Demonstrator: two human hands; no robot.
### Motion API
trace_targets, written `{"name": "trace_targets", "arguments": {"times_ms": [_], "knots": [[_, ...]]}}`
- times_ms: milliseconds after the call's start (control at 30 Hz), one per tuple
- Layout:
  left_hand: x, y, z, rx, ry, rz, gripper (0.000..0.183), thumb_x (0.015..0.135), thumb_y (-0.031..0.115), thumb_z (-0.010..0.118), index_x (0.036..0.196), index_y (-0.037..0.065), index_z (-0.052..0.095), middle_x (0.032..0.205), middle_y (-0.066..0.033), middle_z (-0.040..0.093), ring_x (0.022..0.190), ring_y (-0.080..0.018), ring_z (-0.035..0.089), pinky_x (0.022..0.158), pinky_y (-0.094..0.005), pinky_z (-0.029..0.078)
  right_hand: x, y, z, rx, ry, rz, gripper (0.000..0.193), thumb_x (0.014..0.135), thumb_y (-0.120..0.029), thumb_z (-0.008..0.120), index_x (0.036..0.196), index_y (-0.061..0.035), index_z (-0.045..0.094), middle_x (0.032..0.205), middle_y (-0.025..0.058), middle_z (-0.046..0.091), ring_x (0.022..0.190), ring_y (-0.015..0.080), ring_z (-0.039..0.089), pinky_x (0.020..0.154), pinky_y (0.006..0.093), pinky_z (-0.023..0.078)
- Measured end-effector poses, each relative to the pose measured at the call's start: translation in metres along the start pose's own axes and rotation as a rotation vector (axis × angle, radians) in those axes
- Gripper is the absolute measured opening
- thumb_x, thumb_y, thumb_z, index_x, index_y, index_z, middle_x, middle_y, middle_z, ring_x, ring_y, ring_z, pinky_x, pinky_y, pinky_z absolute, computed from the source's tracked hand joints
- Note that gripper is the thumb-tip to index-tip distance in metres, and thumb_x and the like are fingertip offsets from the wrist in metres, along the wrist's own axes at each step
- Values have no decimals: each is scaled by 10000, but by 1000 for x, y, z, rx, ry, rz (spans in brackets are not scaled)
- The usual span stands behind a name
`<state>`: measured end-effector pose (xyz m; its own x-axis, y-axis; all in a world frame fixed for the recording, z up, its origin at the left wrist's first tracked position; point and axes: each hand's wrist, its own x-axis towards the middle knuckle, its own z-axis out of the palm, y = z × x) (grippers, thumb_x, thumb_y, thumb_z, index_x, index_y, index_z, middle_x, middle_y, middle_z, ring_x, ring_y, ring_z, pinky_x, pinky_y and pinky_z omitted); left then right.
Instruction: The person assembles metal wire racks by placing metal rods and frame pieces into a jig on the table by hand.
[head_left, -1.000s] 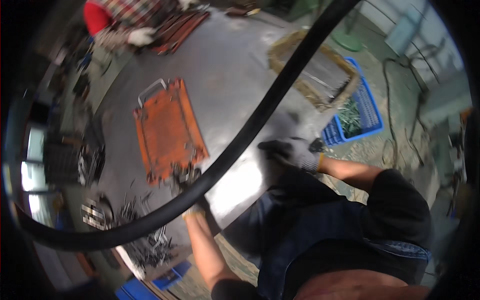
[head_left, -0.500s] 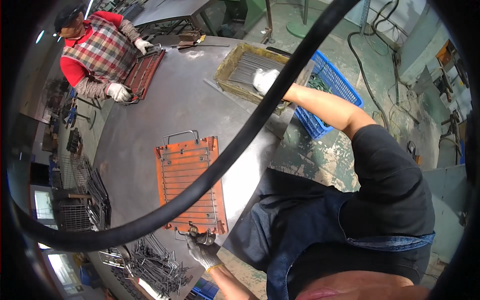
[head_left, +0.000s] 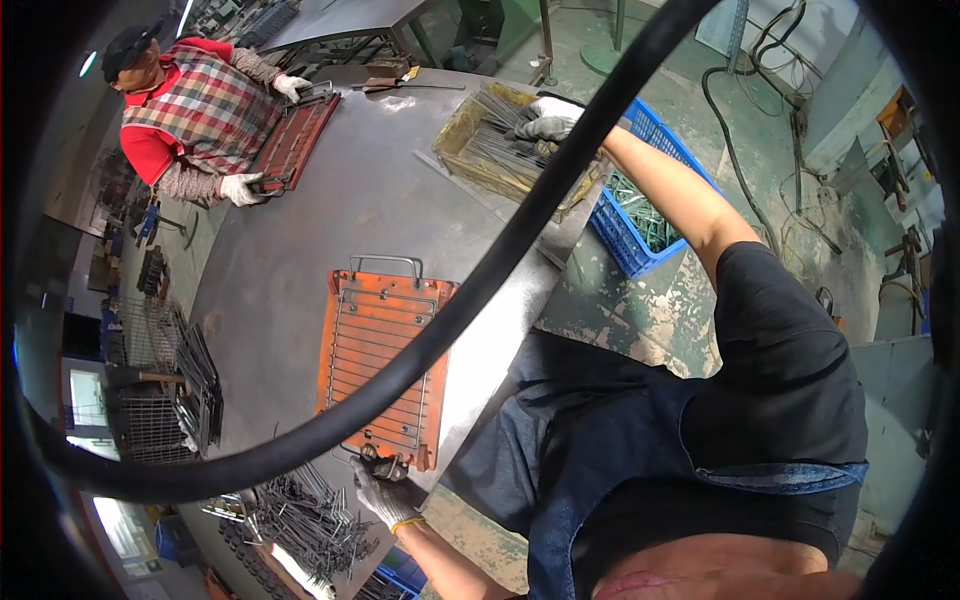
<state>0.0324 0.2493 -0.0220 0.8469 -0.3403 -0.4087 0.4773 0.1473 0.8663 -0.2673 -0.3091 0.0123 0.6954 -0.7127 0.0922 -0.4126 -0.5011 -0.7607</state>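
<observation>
On the steel table lies an orange jig plate (head_left: 329, 345) with a wire rack (head_left: 385, 335) set on it and a bent-wire handle (head_left: 385, 260) past its far end. My left hand (head_left: 383, 492), in a light glove with dark fingertips, grips the rack's near wire handle at the plate's near edge; the fingers partly hide it. My right hand (head_left: 552, 117), also gloved, is down in a yellowish tray (head_left: 455, 160), its fingers closed around thin metal rods (head_left: 497, 125). The rods fan out untidily beneath it. A black hose crosses in front of the plate and the tray's corner.
Across the table (head_left: 260, 260), a co-worker in a checked vest holds another reddish jig (head_left: 297, 140). A blue crate (head_left: 625, 240) of greenish strips stands beside the tray. Bent wire parts (head_left: 310, 525) are heaped at the near left. The black hose (head_left: 480, 285) arcs across the view.
The orange plate with its rack has turned slightly, and my left hand has shifted a little left with it. My right hand has moved slightly farther in the tray; the rods are now disordered.
</observation>
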Motion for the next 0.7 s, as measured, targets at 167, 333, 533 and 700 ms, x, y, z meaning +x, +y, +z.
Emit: {"name": "trace_targets", "arguments": {"times_ms": [167,333,533,700], "knots": [[-10,2,19,52,141,76,346,971,284,523,1009,-60,522,663,-109,535,485,-199,512,426,-331,460,-13,-14,-6,215,30,51,365,862,-305,626,1017,23,665,754,39,641,664,107,534,588,288,437],[3,13,-1,106,-15,109,337,928,287,602,952,-50,583,713,-100,593,516,-233,576,454,-379,511,-22,-21,-22,92,204,-5,397,895,-327,584,1033,43,631,763,47,638,658,112,537,593,298,436],[11,8,-14,794,360,276,437,933,279,571,1210,-58,542,1059,-216,652,895,-298,655,780,-392,528,-23,-52,-16,-19,290,3,421,888,-330,587,1083,43,599,932,117,651,847,180,569,794,342,455],[-26,37,56,1043,351,842,535,929,332,563,1312,-29,474,1315,-192,538,1196,-296,538,984,-362,423,-26,-116,8,-129,262,-224,429,900,-388,543,1081,-6,615,917,169,669,842,288,633,765,387,483]]}}
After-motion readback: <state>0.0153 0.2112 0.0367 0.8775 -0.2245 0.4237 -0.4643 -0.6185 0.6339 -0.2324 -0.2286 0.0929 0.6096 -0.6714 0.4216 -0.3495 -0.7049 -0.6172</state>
